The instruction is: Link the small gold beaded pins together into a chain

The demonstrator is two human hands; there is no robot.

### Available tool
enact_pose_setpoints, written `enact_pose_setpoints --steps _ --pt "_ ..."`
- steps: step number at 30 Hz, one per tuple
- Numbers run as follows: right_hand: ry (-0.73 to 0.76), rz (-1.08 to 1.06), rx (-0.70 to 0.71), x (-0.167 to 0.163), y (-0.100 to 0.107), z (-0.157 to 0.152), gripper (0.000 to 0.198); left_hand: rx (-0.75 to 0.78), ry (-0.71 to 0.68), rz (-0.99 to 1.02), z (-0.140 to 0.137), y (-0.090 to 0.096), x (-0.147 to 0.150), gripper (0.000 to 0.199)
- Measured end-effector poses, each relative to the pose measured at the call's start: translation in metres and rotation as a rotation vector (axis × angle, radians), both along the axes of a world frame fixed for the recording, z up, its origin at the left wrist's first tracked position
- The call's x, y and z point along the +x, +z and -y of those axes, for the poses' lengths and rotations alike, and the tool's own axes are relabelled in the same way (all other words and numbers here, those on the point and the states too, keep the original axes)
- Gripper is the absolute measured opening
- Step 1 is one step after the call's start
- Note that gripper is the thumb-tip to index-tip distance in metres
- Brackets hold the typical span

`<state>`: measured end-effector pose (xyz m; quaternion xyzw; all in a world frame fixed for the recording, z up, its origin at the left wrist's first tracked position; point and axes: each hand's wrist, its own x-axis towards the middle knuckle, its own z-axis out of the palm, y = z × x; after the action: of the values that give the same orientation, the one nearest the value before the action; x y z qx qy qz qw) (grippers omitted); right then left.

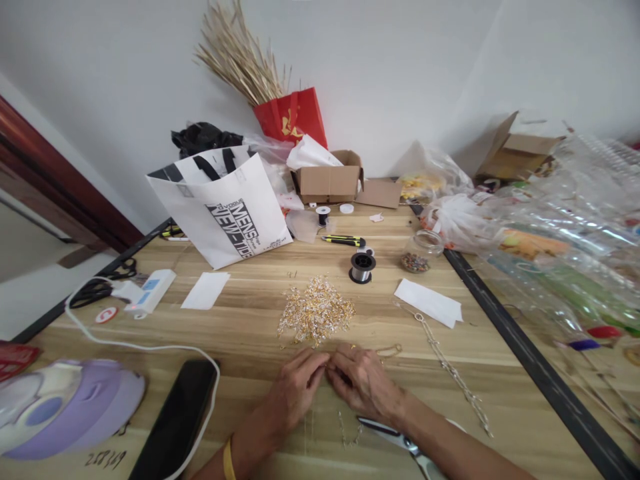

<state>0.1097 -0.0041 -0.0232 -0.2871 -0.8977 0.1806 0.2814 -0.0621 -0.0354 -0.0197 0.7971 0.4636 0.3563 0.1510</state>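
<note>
My left hand (pixel 300 387) and my right hand (pixel 363 379) meet fingertip to fingertip just in front of a pile of small gold and clear beads (pixel 317 312). Both are closed in a pinch, and whatever is between the fingers is too small to make out. Faint thin strands show on the table below them. A short beaded chain (pixel 350 437) lies under my right wrist, beside scissors (pixel 395 435) partly covered by my right forearm. To the right stretches a longer beaded chain (pixel 450 363), with a thin gold piece (pixel 390 350) nearer my right hand.
Beyond the beads stand a wire spool (pixel 361 268), a yellow-black utility knife (pixel 344 241) and a glass jar (pixel 420 252). A white paper bag (pixel 225 210) is at back left. A phone (pixel 177 420) and white cable lie left; plastic bottles (pixel 565 267) crowd the right.
</note>
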Motion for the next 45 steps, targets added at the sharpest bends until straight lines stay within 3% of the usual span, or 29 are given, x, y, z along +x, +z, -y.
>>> enact_pose_setpoints --steps 23,45 --pt "0.002 -0.016 0.004 0.0 -0.0035 -0.0015 0.01 0.011 0.016 0.028 0.0003 -0.0035 0.0 0.02" --pt "0.01 -0.041 -0.058 0.003 -0.0011 -0.0021 0.011 -0.179 0.094 0.12 -0.0039 -0.0055 -0.0025 0.02"
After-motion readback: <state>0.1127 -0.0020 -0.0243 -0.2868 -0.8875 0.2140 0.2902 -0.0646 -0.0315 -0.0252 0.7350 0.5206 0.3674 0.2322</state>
